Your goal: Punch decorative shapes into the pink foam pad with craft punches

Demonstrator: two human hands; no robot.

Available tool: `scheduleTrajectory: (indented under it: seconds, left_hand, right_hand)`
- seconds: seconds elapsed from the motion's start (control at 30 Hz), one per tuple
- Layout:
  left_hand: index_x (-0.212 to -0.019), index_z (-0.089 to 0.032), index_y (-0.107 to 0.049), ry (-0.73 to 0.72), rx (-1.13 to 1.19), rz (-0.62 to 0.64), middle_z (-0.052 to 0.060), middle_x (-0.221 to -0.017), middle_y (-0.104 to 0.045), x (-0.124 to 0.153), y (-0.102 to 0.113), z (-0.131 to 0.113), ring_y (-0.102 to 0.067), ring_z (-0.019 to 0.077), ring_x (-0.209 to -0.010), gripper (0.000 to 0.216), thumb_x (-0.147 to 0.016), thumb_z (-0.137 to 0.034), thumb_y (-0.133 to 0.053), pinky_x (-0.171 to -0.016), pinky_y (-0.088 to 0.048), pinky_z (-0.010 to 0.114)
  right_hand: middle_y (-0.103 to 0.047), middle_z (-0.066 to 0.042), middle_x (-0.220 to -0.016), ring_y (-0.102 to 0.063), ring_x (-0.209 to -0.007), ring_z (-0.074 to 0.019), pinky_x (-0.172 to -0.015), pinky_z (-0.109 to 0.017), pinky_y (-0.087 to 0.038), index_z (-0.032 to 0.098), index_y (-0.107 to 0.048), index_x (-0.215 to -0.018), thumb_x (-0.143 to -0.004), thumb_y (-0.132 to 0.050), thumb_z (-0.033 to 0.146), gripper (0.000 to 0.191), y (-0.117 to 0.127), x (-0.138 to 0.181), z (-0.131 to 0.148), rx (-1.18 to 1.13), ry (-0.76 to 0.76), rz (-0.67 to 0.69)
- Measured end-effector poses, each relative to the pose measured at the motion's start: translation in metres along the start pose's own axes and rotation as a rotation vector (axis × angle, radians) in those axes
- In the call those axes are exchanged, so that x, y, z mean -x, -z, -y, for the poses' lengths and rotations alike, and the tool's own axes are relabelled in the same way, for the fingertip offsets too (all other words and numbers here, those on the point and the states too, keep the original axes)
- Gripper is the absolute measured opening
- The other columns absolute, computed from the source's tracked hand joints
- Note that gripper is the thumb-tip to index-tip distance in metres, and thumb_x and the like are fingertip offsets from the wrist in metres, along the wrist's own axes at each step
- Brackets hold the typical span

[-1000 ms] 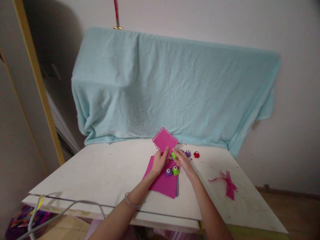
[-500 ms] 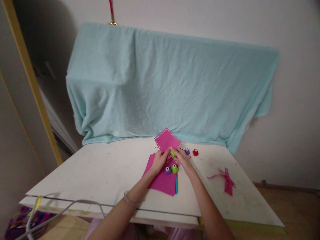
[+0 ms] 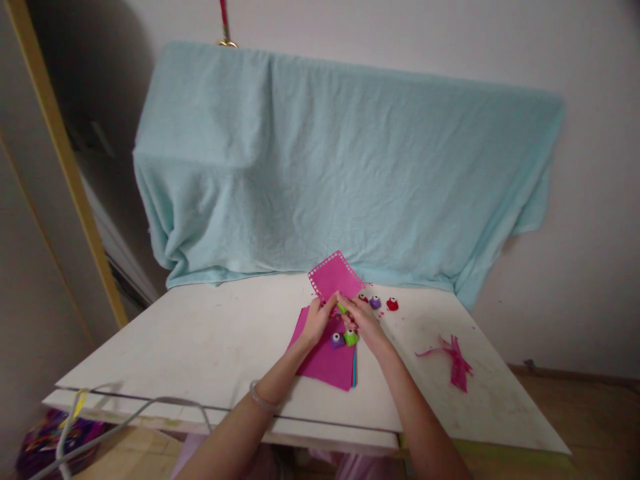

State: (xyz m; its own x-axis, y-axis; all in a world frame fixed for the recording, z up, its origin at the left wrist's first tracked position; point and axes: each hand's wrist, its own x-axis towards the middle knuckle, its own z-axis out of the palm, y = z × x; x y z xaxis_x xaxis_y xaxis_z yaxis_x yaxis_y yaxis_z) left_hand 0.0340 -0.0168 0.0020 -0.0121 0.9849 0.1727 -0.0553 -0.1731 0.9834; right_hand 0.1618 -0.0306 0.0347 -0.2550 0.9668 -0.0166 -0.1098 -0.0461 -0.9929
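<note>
A square pink paper sheet (image 3: 336,276), with a row of small holes along its edges, tilts up in front of me. My left hand (image 3: 316,323) is closed on its near corner. A small green craft punch (image 3: 342,308) sits at that corner, between my two thumbs. My right hand (image 3: 364,317) wraps round this punch, and its fingers hide most of it. Just below my hands, a purple punch (image 3: 337,340) and another green punch (image 3: 351,337) rest on a stack of coloured paper (image 3: 325,368), pink on top.
Right of my hands stand a purple punch (image 3: 375,303) and two red punches (image 3: 393,304), among scattered pink bits. Pink paper strips (image 3: 457,367) lie farther right on the white table (image 3: 200,340). A light blue cloth (image 3: 350,167) hangs behind; a grey cable (image 3: 165,400) crosses the front left.
The pink sheet has turned slightly and shifted a little to the right. My right hand has closed further over the green punch, with both thumbs near it.
</note>
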Motion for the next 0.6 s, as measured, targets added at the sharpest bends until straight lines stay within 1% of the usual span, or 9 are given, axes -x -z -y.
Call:
scheduleTrajectory:
  seconds: [0.3,0.43,0.6]
  left_hand:
    - [-0.058,-0.016,-0.051,-0.035,0.027,-0.005,-0.004,-0.052,-0.044,0.0001,-0.0003,-0.0027,-0.037,0.0099,-0.051,0.045,-0.082,-0.054,-0.056,-0.051,-0.028,0.022]
    - [-0.058,-0.017,-0.050,-0.026,0.052,0.009,-0.003,-0.052,-0.045,0.0014,0.0008,-0.0051,-0.038,0.0101,-0.051,0.044,-0.083,-0.052,-0.056,-0.051,-0.028,0.023]
    - [-0.060,-0.017,-0.051,-0.030,0.052,0.024,-0.003,-0.055,-0.046,0.0021,0.0021,-0.0055,-0.039,0.0107,-0.052,0.043,-0.084,-0.052,-0.055,-0.052,-0.030,0.023]
  right_hand:
    - [-0.041,0.009,-0.045,-0.030,-0.035,-0.0056,-0.036,-0.019,-0.021,0.020,-0.051,-0.073,-0.078,-0.061,0.063,0.045,0.0020,-0.0029,-0.0053,-0.043,-0.006,0.040]
    - [-0.041,0.008,-0.045,-0.030,-0.036,-0.0058,-0.036,-0.020,-0.020,0.020,-0.051,-0.070,-0.078,-0.061,0.063,0.045,0.0020,-0.0020,-0.0053,-0.008,0.005,0.049]
    - [-0.040,0.008,-0.046,-0.030,-0.036,-0.0056,-0.037,-0.020,-0.020,0.020,-0.051,-0.073,-0.078,-0.062,0.064,0.045,0.0015,-0.0012,-0.0034,0.002,-0.001,0.046]
